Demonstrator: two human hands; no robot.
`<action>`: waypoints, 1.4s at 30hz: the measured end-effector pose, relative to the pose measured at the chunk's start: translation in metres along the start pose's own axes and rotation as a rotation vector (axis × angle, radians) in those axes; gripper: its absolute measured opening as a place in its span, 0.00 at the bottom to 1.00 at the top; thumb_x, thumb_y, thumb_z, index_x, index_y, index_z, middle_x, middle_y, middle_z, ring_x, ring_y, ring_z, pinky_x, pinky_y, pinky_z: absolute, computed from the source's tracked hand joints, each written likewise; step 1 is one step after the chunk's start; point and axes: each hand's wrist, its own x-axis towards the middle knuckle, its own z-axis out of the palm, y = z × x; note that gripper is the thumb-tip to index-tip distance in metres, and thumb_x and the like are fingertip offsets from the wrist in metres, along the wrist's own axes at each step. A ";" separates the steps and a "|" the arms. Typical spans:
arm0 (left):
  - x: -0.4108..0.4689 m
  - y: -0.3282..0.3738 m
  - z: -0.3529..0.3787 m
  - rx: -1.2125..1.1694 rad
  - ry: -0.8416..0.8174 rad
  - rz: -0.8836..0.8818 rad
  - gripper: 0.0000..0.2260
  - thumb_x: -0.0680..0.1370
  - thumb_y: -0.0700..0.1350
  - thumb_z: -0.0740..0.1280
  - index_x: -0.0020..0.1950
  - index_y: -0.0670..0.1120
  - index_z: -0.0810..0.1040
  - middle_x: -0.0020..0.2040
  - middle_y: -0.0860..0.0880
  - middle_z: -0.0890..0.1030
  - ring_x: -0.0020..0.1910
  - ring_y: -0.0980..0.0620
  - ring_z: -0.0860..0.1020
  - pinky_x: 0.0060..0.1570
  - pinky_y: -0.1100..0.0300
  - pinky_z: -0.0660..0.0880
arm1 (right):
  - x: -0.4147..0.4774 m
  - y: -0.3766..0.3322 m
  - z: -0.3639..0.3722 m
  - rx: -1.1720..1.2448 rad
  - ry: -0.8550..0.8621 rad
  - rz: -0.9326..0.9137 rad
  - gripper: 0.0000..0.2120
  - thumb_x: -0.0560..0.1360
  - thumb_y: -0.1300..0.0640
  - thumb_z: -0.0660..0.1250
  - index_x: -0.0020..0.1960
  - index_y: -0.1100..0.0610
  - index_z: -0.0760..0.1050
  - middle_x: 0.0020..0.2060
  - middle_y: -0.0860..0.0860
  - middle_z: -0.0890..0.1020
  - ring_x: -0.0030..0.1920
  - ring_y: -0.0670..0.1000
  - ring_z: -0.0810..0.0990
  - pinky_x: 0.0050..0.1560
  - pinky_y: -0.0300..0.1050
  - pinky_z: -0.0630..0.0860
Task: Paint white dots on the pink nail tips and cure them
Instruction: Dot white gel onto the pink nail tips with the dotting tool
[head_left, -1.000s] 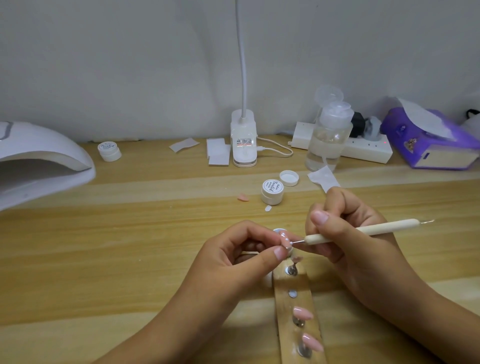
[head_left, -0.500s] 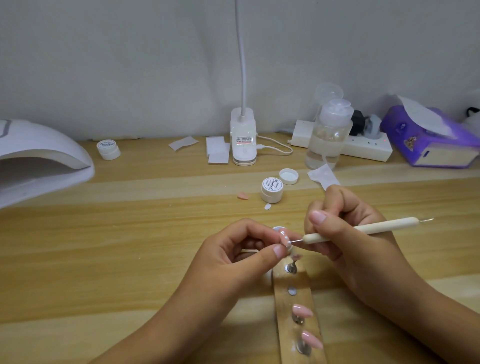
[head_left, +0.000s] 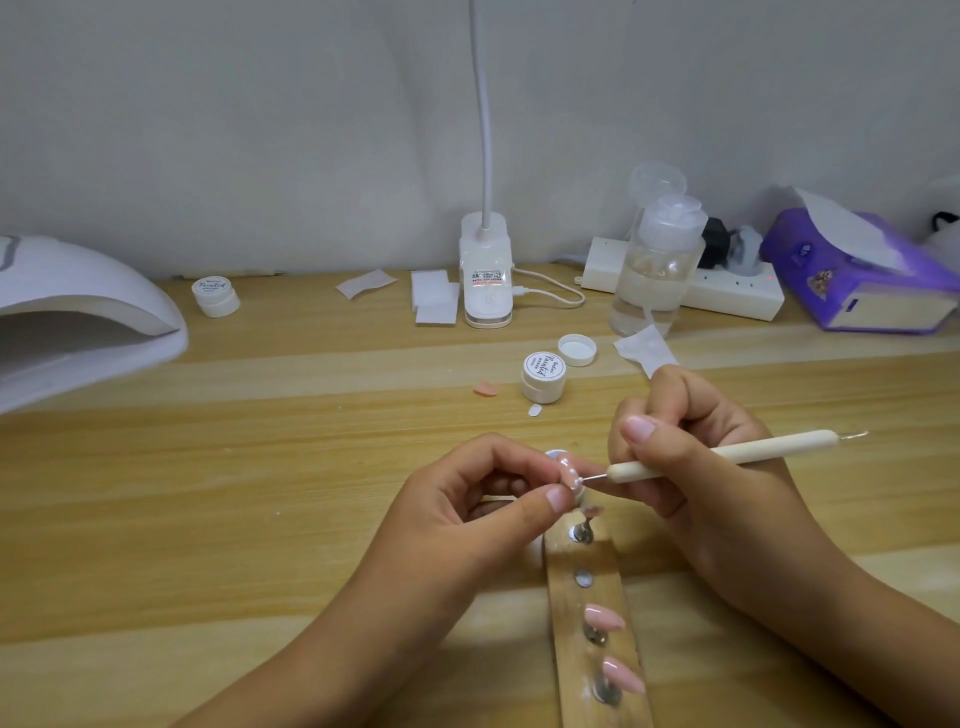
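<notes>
Dotting tool (head_left: 727, 452) against nail tip (head_left: 571, 475) (dotted)

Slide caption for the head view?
Left hand pinches a pink nail tip while right hand dots it white with a dotting tool.

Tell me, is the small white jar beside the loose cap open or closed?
Closed. The small white jar wears its printed lid squarely on top; the loose cap beside it lies hollow side up.
</notes>
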 end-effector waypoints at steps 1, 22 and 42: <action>0.000 0.000 0.000 0.000 -0.006 0.003 0.06 0.68 0.50 0.73 0.42 0.51 0.83 0.52 0.48 0.85 0.50 0.52 0.79 0.52 0.65 0.75 | 0.000 0.000 0.000 -0.011 -0.001 -0.001 0.11 0.71 0.55 0.68 0.32 0.49 0.70 0.26 0.50 0.70 0.28 0.44 0.70 0.48 0.51 0.80; 0.000 -0.002 -0.001 0.018 -0.001 0.006 0.06 0.68 0.50 0.73 0.43 0.51 0.83 0.52 0.46 0.85 0.50 0.48 0.79 0.53 0.62 0.75 | 0.000 0.001 0.000 0.017 0.010 0.016 0.11 0.70 0.56 0.69 0.32 0.50 0.70 0.26 0.51 0.70 0.28 0.45 0.70 0.49 0.49 0.80; 0.000 -0.001 0.001 0.004 0.004 0.000 0.02 0.71 0.43 0.71 0.42 0.48 0.82 0.50 0.44 0.85 0.54 0.39 0.78 0.54 0.59 0.75 | -0.002 -0.004 0.001 0.009 -0.017 0.046 0.12 0.70 0.53 0.67 0.30 0.50 0.67 0.22 0.49 0.70 0.26 0.47 0.64 0.49 0.55 0.73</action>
